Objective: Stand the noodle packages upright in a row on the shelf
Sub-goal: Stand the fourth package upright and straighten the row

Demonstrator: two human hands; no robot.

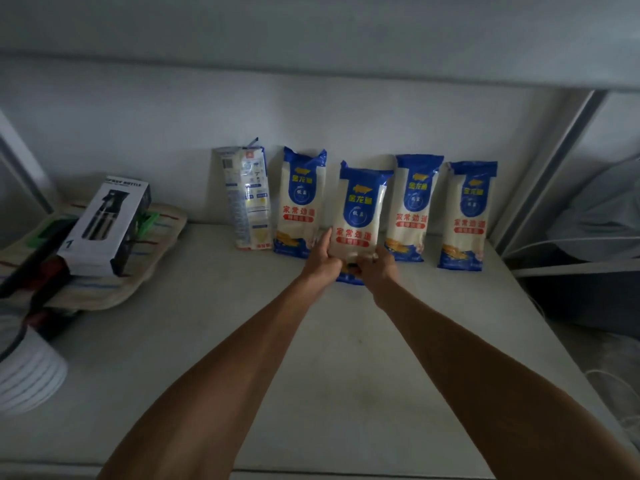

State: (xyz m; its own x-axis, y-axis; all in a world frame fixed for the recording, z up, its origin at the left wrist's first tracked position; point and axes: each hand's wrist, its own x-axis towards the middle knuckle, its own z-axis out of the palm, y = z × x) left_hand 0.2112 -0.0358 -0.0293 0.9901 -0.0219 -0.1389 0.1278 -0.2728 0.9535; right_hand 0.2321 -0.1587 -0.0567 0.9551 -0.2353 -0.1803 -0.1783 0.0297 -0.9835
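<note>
four tall plastic noodle packages stood upright against the far wall of the pale grey shelf (311, 358): a package showing its white printed back (247, 197) at the left, then a blue-and-cream package (300, 202), and, right of a gap, two more blue-and-cream packages (412, 207) and (465, 216). the fifth blue-and-cream noodle package (360, 216) was in that gap, a little nearer than the others, upright or close to it. both hands gripped its lower end, the left hand (320, 259) wrapped round its left edge and the right hand (375, 268) closed on its bottom right corner. whether its base touched the shelf could not be told. the row looked nearly done; what seemed left was to push this package back level with its neighbours and let go. a boxed spray bottle (104, 225) lay on folded cloth (114, 292) at the left.
</note>
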